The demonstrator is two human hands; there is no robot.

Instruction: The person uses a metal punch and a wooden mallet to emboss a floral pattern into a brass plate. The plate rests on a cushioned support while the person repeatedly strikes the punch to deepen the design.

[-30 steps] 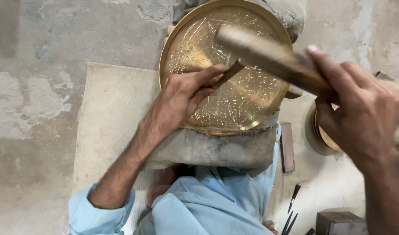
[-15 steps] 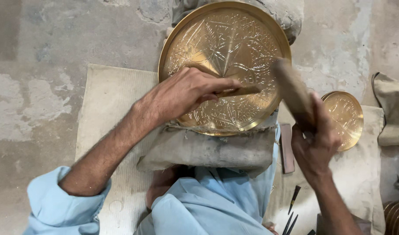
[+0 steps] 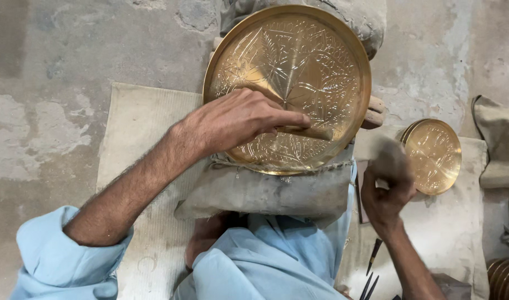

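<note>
A large round brass plate [image 3: 299, 50] with engraved leaf patterns leans on a grey cloth-covered block [image 3: 265, 191] in front of me. My left hand [image 3: 238, 119] rests on the plate's lower part and pinches a short metal chisel [image 3: 315, 133] against its surface. My right hand [image 3: 385, 191] is to the right of the plate, below its rim, gripping a wooden mallet [image 3: 388, 155] that shows blurred above the fist.
A smaller engraved brass plate [image 3: 432, 155] lies at the right on a pale mat [image 3: 132, 128]. Dark pointed tools [image 3: 372, 256] lie by my right wrist. Stacked brass rims [image 3: 504, 275] sit at the bottom right. A folded cloth [image 3: 499, 139] is at the right edge.
My right hand has swung the mallet down from high near the camera to beside the plate's lower right. My left hand shifted a little while keeping the chisel on the plate.
</note>
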